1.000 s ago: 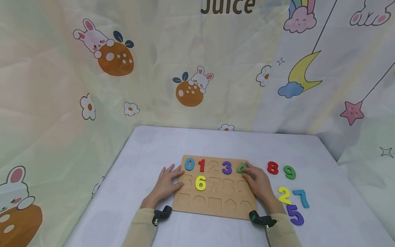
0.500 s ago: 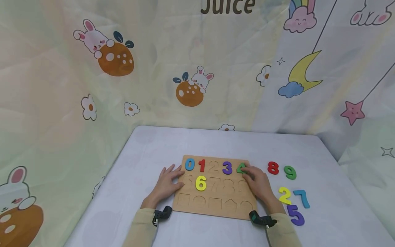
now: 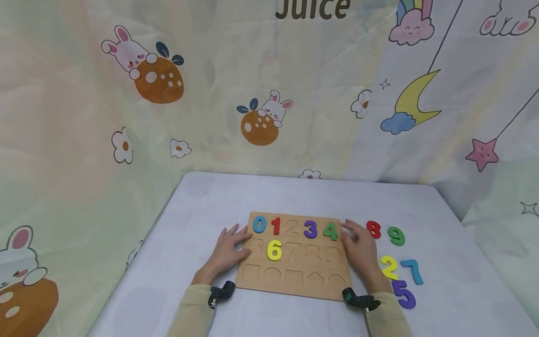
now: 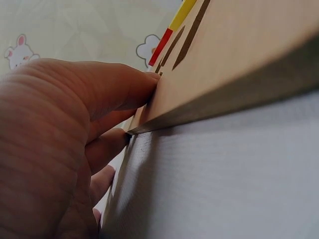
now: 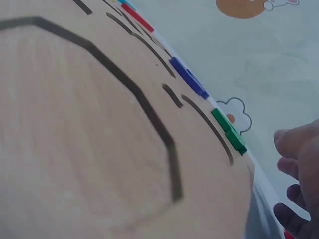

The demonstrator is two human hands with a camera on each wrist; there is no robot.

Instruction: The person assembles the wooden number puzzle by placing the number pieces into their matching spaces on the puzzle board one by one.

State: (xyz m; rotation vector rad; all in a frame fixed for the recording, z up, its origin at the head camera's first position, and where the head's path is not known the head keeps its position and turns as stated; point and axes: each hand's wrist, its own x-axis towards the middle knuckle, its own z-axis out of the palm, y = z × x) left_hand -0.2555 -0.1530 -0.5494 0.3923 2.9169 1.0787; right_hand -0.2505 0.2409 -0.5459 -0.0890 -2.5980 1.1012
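Note:
In the head view a wooden number board (image 3: 294, 291) lies on the table. Blue 0 (image 3: 259, 224), red 1 (image 3: 275, 226), purple 3 (image 3: 310, 229) and green 4 (image 3: 330, 231) sit along its top row, and a yellow 6 (image 3: 274, 250) in the row below. My left hand (image 3: 227, 250) rests against the board's left edge, its thumb touching the wood in the left wrist view. Just right of the board, apart from the green 4, my right hand (image 3: 361, 250) holds nothing, fingers loosely bent. It partly covers a red 8 (image 3: 374, 229).
Right of the board lie loose numbers: a green 9 (image 3: 396, 236), a yellow 2 (image 3: 389, 267), a blue 7 (image 3: 412, 272) and a purple 5 (image 3: 404, 294). A white cloth covers the table (image 3: 223, 196). Printed fabric hangs behind it.
My right hand has let go of the green 4 and moved right, off the board. The 4 stays on the top row. My left hand has not moved.

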